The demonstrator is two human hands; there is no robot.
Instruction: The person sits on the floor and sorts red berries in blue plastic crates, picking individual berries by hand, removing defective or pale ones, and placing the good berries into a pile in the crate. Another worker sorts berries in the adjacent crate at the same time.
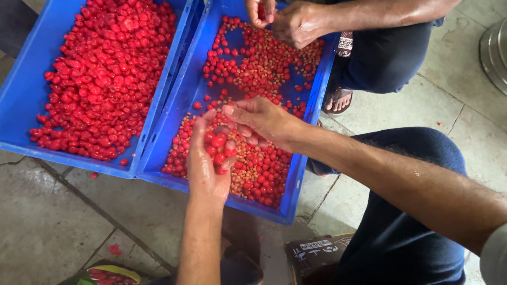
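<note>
Cupping a small heap of glossy red cherries [217, 148], the left hand [207, 163] was half curled around them over the right-hand blue plastic crate [174, 113], where red fruit lay mixed with tan pits [253, 174]. The right hand [261, 120] hovered just above, fingers loosely bent and touching that heap. Alongside stood a second blue crate [21, 100] of red pulp, and another person's hands [285, 18] worked at the far end.

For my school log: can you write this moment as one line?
left hand: cupped, holds red fruits | right hand: over them | below: right crate | other person's hands: far end
</note>
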